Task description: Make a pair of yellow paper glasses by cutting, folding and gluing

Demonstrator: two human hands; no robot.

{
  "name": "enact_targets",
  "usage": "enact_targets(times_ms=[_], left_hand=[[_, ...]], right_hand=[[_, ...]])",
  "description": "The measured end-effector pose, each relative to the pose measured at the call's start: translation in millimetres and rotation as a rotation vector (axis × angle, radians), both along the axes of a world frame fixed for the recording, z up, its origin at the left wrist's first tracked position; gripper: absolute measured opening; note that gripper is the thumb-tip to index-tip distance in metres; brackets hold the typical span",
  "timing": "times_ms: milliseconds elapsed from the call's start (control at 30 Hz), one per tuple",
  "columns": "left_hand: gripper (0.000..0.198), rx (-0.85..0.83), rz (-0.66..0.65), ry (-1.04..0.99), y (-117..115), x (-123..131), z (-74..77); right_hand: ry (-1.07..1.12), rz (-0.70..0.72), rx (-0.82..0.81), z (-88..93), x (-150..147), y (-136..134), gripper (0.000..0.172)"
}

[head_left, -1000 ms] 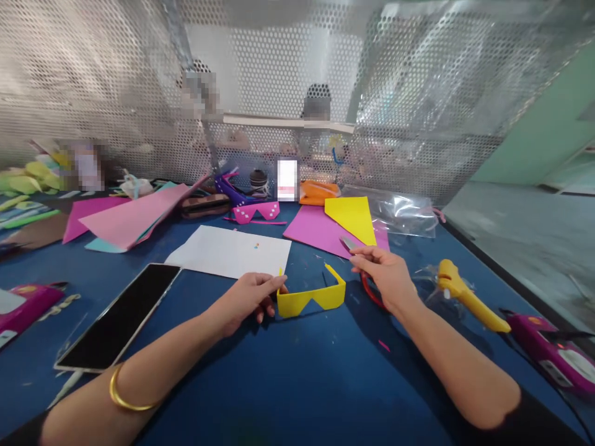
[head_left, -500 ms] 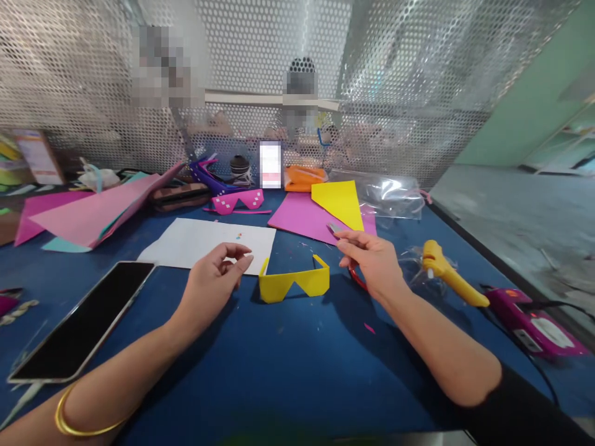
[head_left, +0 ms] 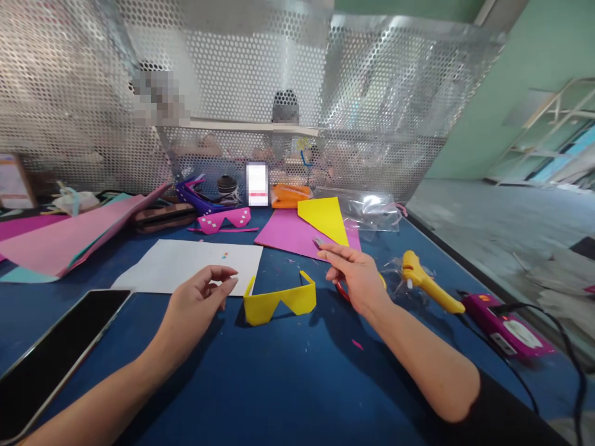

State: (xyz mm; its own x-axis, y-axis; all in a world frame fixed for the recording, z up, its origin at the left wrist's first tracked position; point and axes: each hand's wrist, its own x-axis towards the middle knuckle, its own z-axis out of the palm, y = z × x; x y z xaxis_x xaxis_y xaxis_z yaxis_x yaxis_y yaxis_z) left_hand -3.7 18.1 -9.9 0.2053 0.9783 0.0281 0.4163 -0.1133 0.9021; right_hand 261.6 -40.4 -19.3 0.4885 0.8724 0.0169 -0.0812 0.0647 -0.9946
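A pair of yellow toy glasses [head_left: 280,303], cut with straight edges, stands on the blue table with its arms pointing away from me. Just left of it hovers my left hand [head_left: 199,297], fingers loosely curled, thumb tip close to the index finger, nothing visible between them. To the right of the glasses, my right hand [head_left: 356,275] pinches a slim tool with a grey metal tip [head_left: 318,243]; its exact kind is hidden by the fingers. Under that hand shows part of a red handle-like loop [head_left: 342,291]. A pink scrap [head_left: 357,344] lies nearby.
White paper [head_left: 181,263] with tiny coloured bits lies behind my left hand. Pink glasses [head_left: 223,220], purple sheet [head_left: 283,230] and yellow sheet [head_left: 325,217] lie farther back. A yellow glue gun [head_left: 432,285] and magenta device [head_left: 504,325] with cables sit right; a phone [head_left: 60,359] left.
The camera view has tilted up and turned right, so the table things appear lower and farther left. Both hands keep about the same place beside the yellow glasses.
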Motion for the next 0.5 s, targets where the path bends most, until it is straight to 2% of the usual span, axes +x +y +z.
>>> enact_targets(times_ms=[233,500], left_hand=[[0.049,0.009,-0.05,0.047,4,-3,-12.0],[0.049,-0.028,-0.018,0.044,0,0,-1.5]], right_hand=[[-0.01,-0.01,-0.016,-2.3,0,0,0.033],[-0.053,-0.041,-0.024,-4.1,2,0,0.033]])
